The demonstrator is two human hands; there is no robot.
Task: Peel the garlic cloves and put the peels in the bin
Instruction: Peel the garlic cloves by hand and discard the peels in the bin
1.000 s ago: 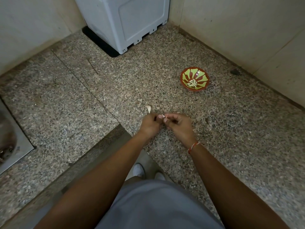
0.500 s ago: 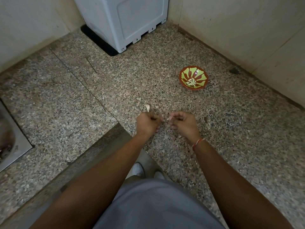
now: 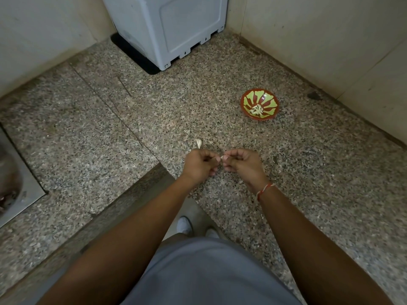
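While both hands work close together above the granite counter (image 3: 308,172), scan goes L to R. Far L: a steel sink (image 3: 13,190) set into the counter, only partly in frame. Back centre: a grey plastic box (image 3: 176,29) against the wall, prob. unrelated. Mid: one loose garlic clove (image 3: 198,143) lies on the counter just beyond the knuckles, not yet picked up.

Left hand (image 3: 199,165): fingers curled in, thumb and forefinger pinching a small pale garlic piece (image 3: 218,158); most of it is hidden by the fingers. Right hand (image 3: 242,165): fingers also curled, tips pinching what looks like a thin strip of skin at approx. the same spot, hands nearly touching. Whether the peel is fully off, can't tell.

R of that, well apart: a red-and-green bowl (image 3: 259,104) w/ pale bits inside, likely peeled cloves or peels; too small to say. No bin in view.

To do this step well, IMO: keep the L pinch firm on the clove body, pull the skin away w/ the R hand in one long strip, not scraps. Work over the counter so flakes stay collectable for the bin.
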